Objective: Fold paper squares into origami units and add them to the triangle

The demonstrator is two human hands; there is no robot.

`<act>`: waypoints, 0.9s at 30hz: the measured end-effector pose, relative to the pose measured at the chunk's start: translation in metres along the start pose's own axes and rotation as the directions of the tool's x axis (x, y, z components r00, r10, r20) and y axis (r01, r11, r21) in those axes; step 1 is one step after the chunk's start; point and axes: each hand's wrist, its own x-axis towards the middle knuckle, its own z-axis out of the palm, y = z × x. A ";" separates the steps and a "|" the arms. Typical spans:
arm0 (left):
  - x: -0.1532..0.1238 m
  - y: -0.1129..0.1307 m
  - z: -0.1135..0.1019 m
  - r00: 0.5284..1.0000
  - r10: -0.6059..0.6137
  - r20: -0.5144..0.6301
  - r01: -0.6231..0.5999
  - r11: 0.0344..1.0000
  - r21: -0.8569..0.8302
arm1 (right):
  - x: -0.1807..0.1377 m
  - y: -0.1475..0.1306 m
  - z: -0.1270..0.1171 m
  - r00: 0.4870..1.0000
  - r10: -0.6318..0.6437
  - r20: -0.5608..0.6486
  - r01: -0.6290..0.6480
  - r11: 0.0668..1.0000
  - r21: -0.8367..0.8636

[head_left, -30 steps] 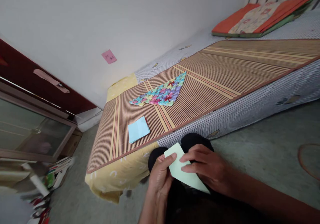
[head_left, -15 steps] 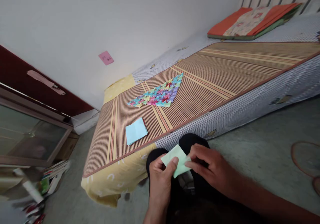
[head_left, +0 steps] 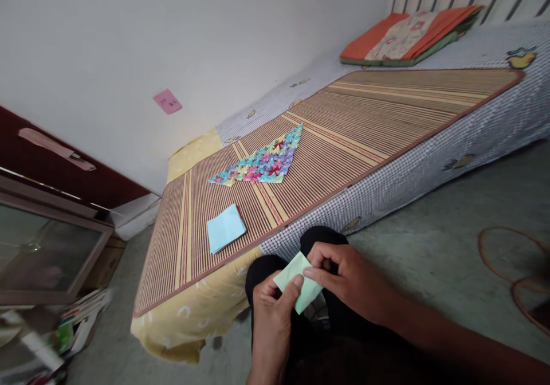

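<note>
Item: pale green paper square (head_left: 307, 295), between your left hand (head_left: 272, 311) and right hand (head_left: 344, 277). Left: thumb on its face, fingers at its left corner. Right: fingertips pinching the upper right edge. Handling: likely light, thin, easily creased; grip lightly near edges.

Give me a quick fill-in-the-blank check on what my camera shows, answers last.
The left hand and right hand both hold a paper coloured pale ____.
The light blue stack lies on the striped ____.
The pink note is on the white ____.
The multicoloured piece lies nearer the stack than the folded orange ____ does.

Missing words: green; mat; wall; bedding.
</note>
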 end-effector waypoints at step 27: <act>0.005 -0.007 0.003 0.994 -0.091 0.056 0.101 0.974 -0.201 | 0.006 0.010 0.000 0.995 0.095 0.043 -0.100 0.985 0.144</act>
